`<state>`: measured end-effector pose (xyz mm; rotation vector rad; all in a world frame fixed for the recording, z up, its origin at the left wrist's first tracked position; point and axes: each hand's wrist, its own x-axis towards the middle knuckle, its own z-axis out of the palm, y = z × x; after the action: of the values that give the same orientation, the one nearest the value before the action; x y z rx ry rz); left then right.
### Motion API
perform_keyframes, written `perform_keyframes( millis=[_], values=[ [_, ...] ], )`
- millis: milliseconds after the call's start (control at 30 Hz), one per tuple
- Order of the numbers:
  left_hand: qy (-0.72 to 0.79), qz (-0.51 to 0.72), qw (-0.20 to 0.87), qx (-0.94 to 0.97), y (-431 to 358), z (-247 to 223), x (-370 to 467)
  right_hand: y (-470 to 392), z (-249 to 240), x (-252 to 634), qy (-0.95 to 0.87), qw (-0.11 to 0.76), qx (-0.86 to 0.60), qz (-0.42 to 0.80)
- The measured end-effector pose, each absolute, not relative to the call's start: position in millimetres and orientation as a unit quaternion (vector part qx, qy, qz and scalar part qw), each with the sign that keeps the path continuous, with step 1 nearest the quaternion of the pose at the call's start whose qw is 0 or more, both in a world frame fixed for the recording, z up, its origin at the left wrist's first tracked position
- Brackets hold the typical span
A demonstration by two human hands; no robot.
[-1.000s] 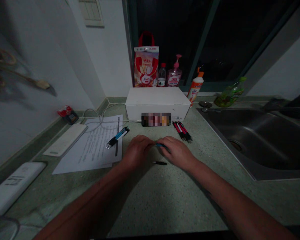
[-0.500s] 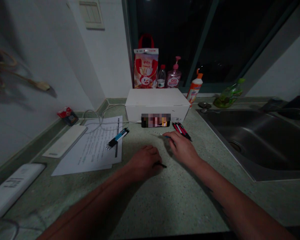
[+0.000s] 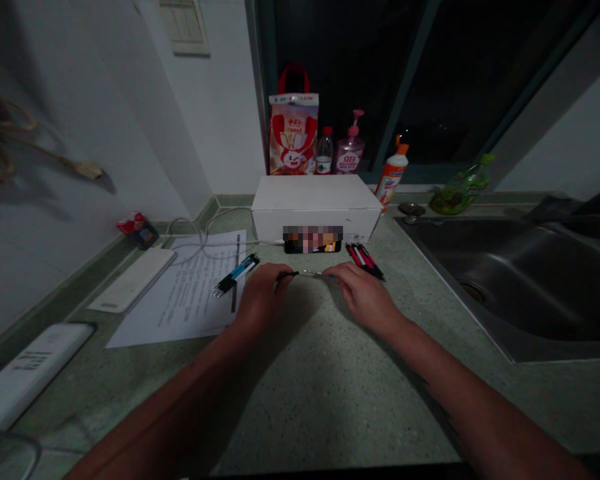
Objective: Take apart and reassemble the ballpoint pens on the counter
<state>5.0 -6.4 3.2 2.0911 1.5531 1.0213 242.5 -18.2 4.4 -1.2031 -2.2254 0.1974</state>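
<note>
The left hand's (image 3: 263,293) thumb and fingers are pinched together on a short black pen piece (image 3: 289,274), in front of the white box (image 3: 315,193). The right hand's (image 3: 360,293) fingers are closed around a pen body (image 3: 314,272), also in front of the box, mostly hidden in the grip; its slim silvery end faces the black piece, a narrow gap between them. Between hands and box, a phone (image 3: 313,248) leans against the box's front. Red-and-black pens (image 3: 364,261) lie by the box's front right corner; blue-and-black pens (image 3: 236,275) lie left of its front, partly on printed paper (image 3: 180,293).

The box is shut, its contents hidden. Behind it stand a red-and-white bag (image 3: 294,133), a red-capped transparent bottle (image 3: 325,153) and a pump bottle (image 3: 349,155) of pink liquid. An orange-capped bottle (image 3: 393,175) stands by its right end. Farther right, a green-capped bottle (image 3: 463,192) holds yellow-green liquid, behind a sink (image 3: 505,337).
</note>
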Motion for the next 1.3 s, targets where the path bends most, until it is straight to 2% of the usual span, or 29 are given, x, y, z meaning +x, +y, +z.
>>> perform_keyframes(
  millis=[267,533,900,1133,1300],
  values=[
    [0.536,0.346,0.172,0.751,-8,3,6,-20,6,240,-0.844,0.274,-0.454,0.085],
    [0.451,0.346,0.183,0.802,-9,-8,8,-20,-1,236,-0.838,0.281,-0.452,0.118],
    [0.513,0.315,0.26,0.755,-15,0,16,-23,-1,235,-0.846,0.256,-0.451,0.123],
    [0.484,0.351,0.223,0.77,-15,-7,13,-23,-2,233,-0.846,0.25,-0.446,0.152],
    [0.452,0.37,0.217,0.782,-12,-7,9,-21,-4,234,-0.831,0.247,-0.443,0.226]
  ],
)
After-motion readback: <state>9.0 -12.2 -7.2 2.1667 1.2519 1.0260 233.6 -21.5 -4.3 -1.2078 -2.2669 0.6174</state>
